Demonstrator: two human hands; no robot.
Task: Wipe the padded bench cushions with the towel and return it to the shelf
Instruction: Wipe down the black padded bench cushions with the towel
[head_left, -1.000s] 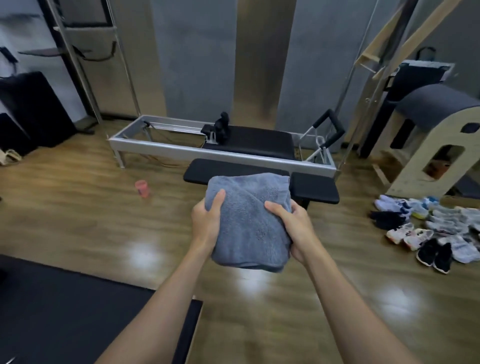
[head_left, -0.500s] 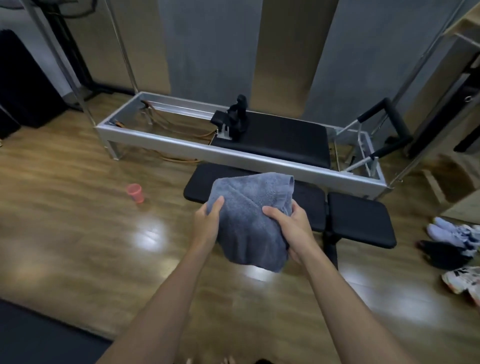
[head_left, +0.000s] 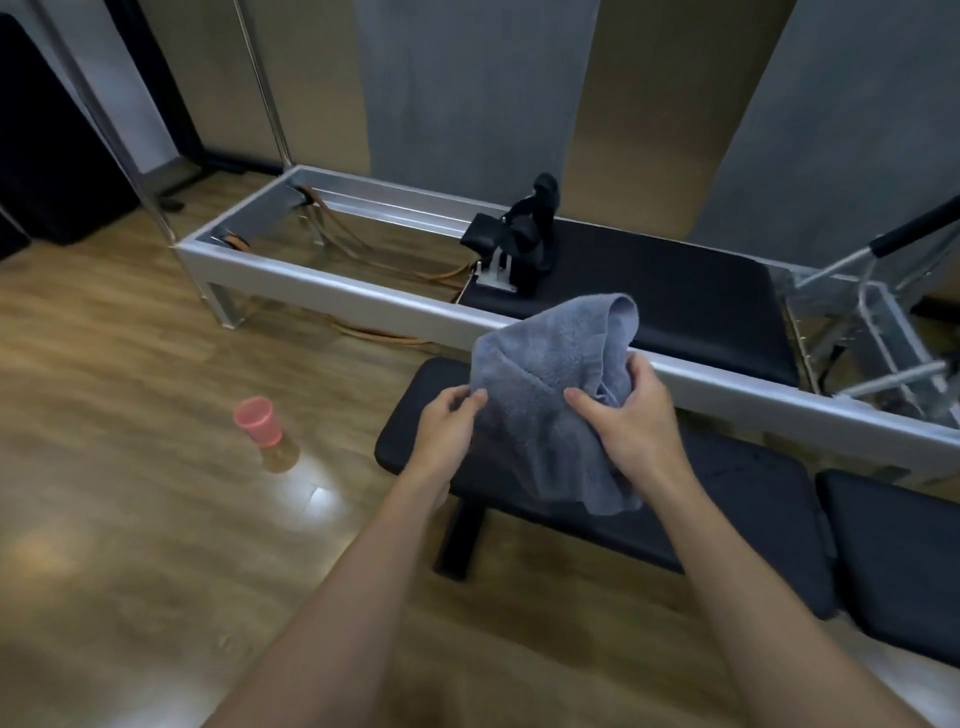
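Leftmost, a pink cup stands on the wooden floor, well apart from everything else, with a bright glare patch just beside it. Behind it a long metal-framed exercise machine runs across the room, orange cords trailing inside its open frame and a black padded carriage filling its right part.

Nearer the camera sits the padded bench, black, with a long cushion and a second, separate cushion just beside it at the right edge of the view.

Above the long cushion's left half, both bare hands hold a grey-blue towel. The left hand pinches the towel's left edge between thumb and fingers. The right hand is closed on a bunched fold at the towel's right side, thumb pressed across the front of the cloth. The towel is loosely crumpled, its upper part rising in front of the machine's rail and its lower end hanging down over the bench cushion; whether it touches the cushion cannot be told.
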